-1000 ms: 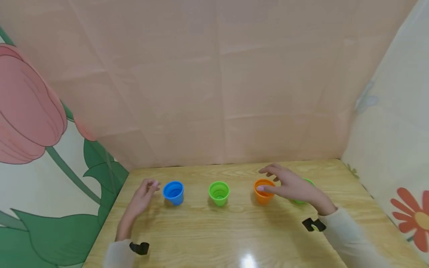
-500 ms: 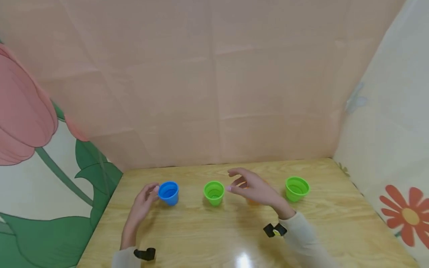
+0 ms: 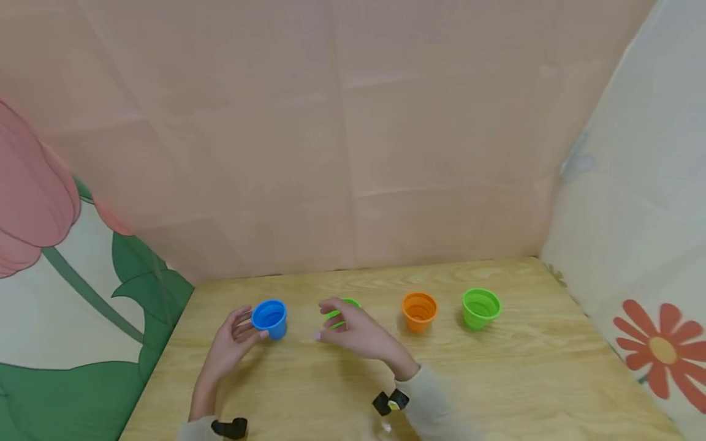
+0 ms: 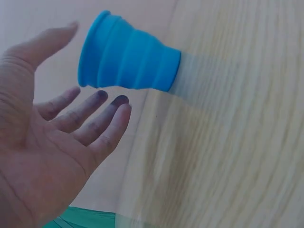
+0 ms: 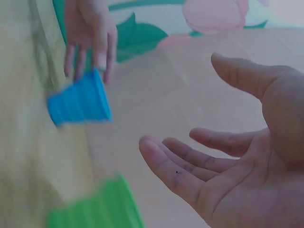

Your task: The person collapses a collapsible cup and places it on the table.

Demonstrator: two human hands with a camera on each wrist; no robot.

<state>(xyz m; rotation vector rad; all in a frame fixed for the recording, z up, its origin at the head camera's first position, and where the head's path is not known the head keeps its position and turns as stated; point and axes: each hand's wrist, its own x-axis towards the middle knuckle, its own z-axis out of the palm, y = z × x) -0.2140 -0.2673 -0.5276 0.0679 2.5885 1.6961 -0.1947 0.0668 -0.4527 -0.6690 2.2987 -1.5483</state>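
Note:
A ribbed blue cup (image 3: 269,318) stands upright on the table at the left of a row. My left hand (image 3: 228,343) is at its left side, thumb and fingers spread apart around the rim; in the left wrist view the blue cup (image 4: 128,54) shows between thumb and fingers, not gripped. My right hand (image 3: 358,331) hovers over a green cup (image 3: 351,302) and hides most of it in the head view. Its thumb and fingers are apart and hold nothing. In the right wrist view that green cup (image 5: 97,209) lies below the right hand (image 5: 228,161), blurred.
An orange cup (image 3: 420,312) and a second green cup (image 3: 481,308) stand to the right on the wooden table (image 3: 529,367). A pinkish cloth backdrop (image 3: 342,153) rises behind the table's far edge. Flower-printed sheets hang at both sides.
My right hand has swept left from the orange cup to over the middle green cup. My left hand has come closer to the blue cup, its thumb opening out. The view has turned slightly right.

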